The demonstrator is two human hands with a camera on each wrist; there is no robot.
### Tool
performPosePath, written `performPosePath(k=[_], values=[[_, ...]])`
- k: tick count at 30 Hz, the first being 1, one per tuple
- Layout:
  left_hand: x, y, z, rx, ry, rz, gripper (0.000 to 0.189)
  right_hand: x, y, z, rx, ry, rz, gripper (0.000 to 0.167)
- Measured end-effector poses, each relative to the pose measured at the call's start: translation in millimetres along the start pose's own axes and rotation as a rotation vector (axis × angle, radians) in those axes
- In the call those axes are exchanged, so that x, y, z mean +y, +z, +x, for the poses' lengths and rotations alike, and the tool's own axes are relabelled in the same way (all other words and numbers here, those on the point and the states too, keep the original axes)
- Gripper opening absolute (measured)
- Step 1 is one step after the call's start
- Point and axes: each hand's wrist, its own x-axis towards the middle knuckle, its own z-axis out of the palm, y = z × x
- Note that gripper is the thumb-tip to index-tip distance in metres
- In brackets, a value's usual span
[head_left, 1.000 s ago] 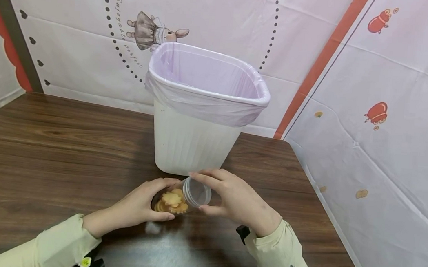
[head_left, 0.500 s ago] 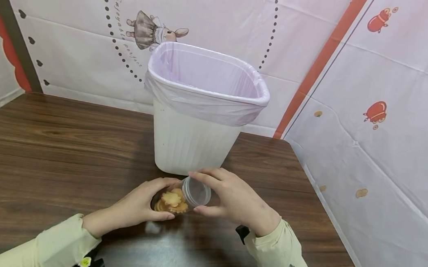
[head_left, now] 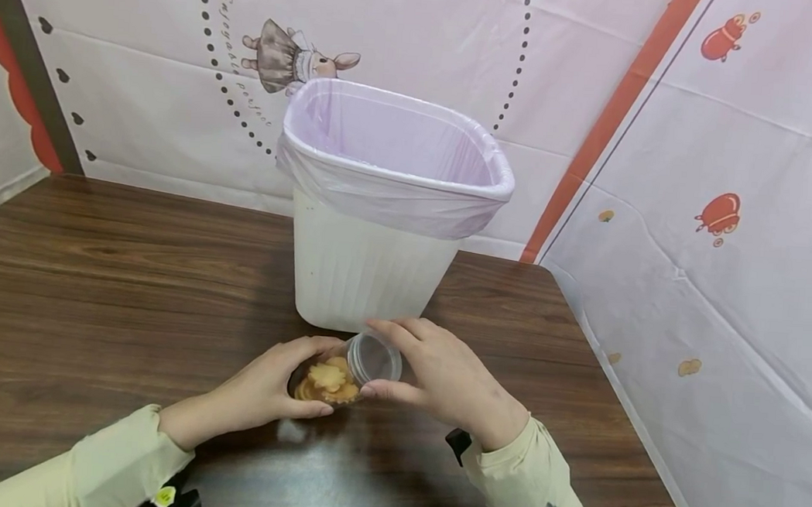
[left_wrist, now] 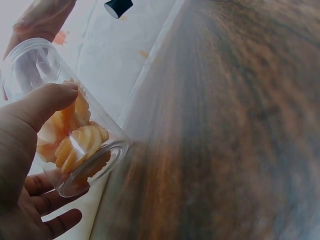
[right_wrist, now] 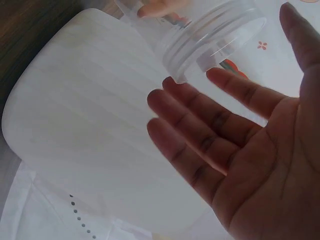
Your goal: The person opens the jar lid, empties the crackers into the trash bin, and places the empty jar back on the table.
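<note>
Jar: head view, your clear jar point(head_left: 356, 359) is sitting tilted just in front of the bin point(head_left: 370, 263), cookies point(head_left: 327, 378) resting inside.
Right thumb point(head_left: 387, 392): sliding slightly along the mouth since half a second ago; looks like you're only repositioning.
Left hand point(left_wrist: 15, 162): left wrist view, you're gripping the jar.
Right hand point(right_wrist: 257, 155): right wrist view, fingers staying loose by the rim.

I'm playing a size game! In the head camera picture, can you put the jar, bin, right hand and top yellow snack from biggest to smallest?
1. Bin
2. Right hand
3. Jar, partly hidden by the left hand
4. Top yellow snack
</note>
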Motion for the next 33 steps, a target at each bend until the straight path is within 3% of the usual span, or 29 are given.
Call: performPosePath(k=[10, 17, 25, 33], values=[[0.8, 0.1, 0.4, 0.002, -0.001, -0.001, 0.071, -4.3, 1.4, 0.7, 0.045, 0.17, -0.076, 0.065], [0.7, 0.0, 0.1, -0.002, -0.004, -0.009, 0.071, -8.3, 2.8, 0.8, 0.056, 0.245, -0.08, 0.06], [1.6, -0.5, 0.1, -0.014, -0.002, -0.032, 0.072, -9.5, 5.8, -0.1, 0.104, 0.21, -0.07, 0.046], [0.9, -0.3, -0.9, 0.0, 0.013, -0.018, 0.071, -9.2, 4.5, 0.1, 0.094, 0.157, -0.047, 0.048]])
